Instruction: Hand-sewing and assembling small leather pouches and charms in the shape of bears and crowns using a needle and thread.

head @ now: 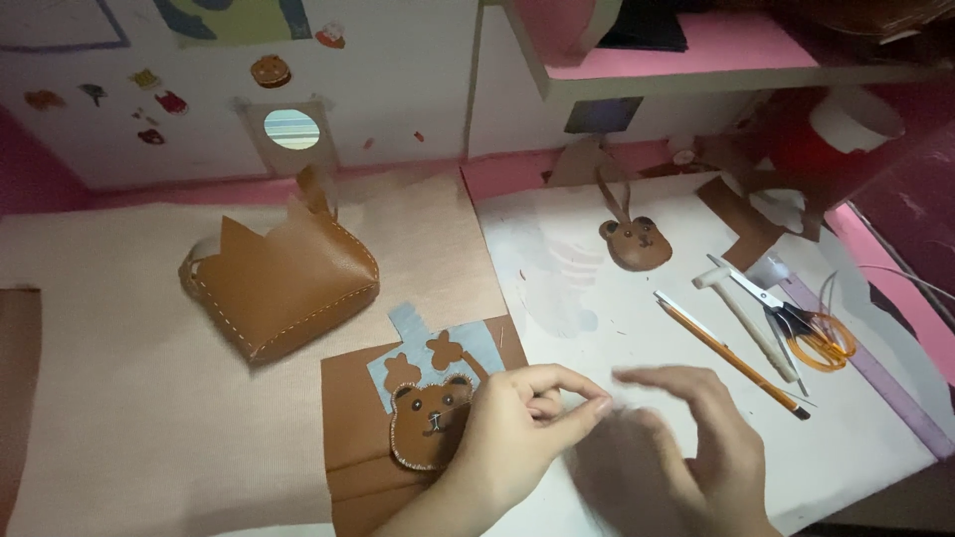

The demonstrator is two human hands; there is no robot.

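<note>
Bear-face patch (430,422) lies just left of L hand (517,433), touching the heel of it & well nearer than R hand (686,447). Ears point away from the person, chin toward them; long axis runs near-far. L fingers curled, thumb & forefinger pinched, on what can't tell. R hand blurred, looks open, holding nothing. Patch sits on brown leather sheet (350,398).

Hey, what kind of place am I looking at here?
Probably a home craft desk used for leatherwork. A stitched brown leather pouch lies on the table, a leather bear face sits by the left hand, and scissors, a small hammer and a pencil lie to the right.
</note>
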